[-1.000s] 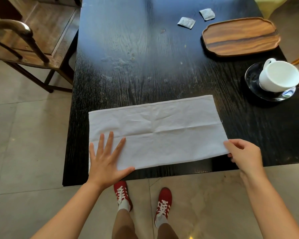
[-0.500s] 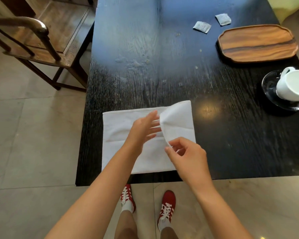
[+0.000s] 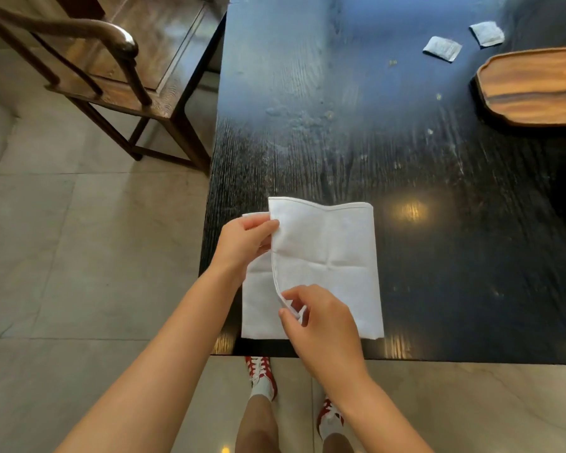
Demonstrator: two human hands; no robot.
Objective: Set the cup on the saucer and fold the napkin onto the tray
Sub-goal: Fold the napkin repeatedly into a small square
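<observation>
Head | both hands pinch napkin (image 3: pixel 324 256) edge | tray (image 3: pixel 536 86) bare, on table (image 3: pixel 340 125)

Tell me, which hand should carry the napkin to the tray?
Probably the right hand: it already pinches the napkin, and the tray sits on its side.

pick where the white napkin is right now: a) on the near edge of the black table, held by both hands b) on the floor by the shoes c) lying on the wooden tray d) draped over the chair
a: the white napkin lies at the near edge of the black table, with the left hand and right hand pinching its folded-over edge; the wooden tray holds nothing that shows in view.
</observation>
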